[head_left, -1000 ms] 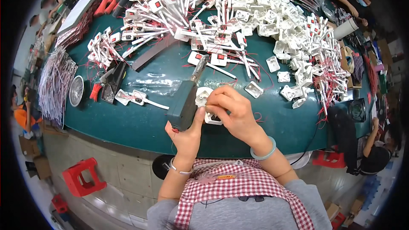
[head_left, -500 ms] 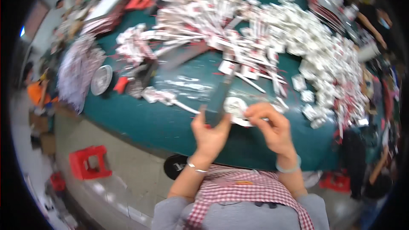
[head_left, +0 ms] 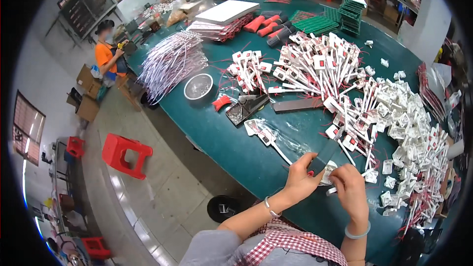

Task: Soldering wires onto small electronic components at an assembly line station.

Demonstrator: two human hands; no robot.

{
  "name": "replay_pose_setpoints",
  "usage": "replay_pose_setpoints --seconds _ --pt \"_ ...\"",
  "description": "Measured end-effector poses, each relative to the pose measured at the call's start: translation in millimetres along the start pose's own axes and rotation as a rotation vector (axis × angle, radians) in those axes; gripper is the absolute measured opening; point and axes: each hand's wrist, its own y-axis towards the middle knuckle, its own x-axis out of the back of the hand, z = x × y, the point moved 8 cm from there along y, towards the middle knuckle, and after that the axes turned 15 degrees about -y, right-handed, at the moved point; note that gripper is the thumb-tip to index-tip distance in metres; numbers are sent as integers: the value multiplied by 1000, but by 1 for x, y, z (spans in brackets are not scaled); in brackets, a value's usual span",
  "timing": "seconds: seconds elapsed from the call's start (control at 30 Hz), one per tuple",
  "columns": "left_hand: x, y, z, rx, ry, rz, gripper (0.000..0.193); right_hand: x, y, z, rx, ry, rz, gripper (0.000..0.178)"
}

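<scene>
Both hands have shifted right along the green table's [head_left: 236, 143] near edge, left hand [head_left: 301, 180] pinching a dark flat bar [head_left: 322, 155], right hand [head_left: 351, 189] closed over a small white part [head_left: 329, 171], which might slip into the nearby white pile [head_left: 414, 133].

The person wore a red-and-white checked garment [head_left: 290, 244] over the chest, with a plain grey sleeve [head_left: 217, 249] covering the left shoulder and upper arm. Both forearms were bare. A thin silver bracelet [head_left: 268, 207] circled the left wrist, below the left hand [head_left: 301, 177]. A pale, translucent bangle [head_left: 357, 231] sat on the right wrist, below the right hand [head_left: 352, 192].
</scene>
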Motion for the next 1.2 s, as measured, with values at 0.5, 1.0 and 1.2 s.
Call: replay_pose_setpoints --seconds 0.5,1.0,1.2 --pt "5 5 -1 -84 84 60 32 -12 -14 -10 -177 109 -333 6" --pt "1 -3 2 -29 -90 61 25 -12 -21 -12 -206 136 -418 15" --pt "25 -23 -2 -23 -139 -35 27 -14 -20 -11 -217 86 -414 15"
